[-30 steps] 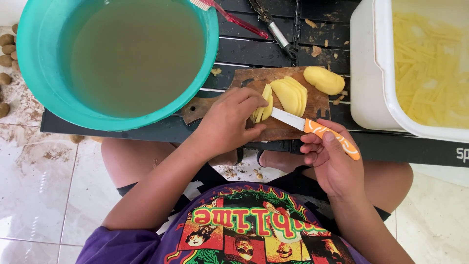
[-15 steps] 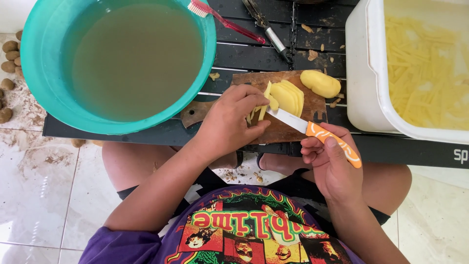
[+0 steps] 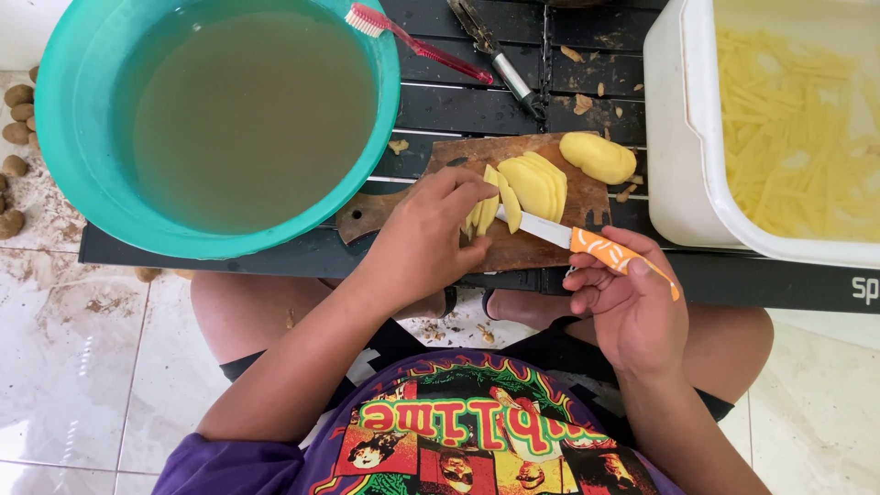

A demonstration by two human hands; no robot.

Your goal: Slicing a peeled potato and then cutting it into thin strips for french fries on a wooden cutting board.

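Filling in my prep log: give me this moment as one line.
left hand steadies potato slices | right hand holds orange-handled knife, blade at slices | wooden cutting board | peeled potato beside

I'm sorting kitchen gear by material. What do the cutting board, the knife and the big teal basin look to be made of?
Brown cutting board: wood, going by its grain and worn, stained matt face. Orange-handled knife in the right hand: pale blade, probably steel, though it could be ceramic; the patterned handle looks plastic. Round teal basin: smooth, slightly glossy moulded plastic.
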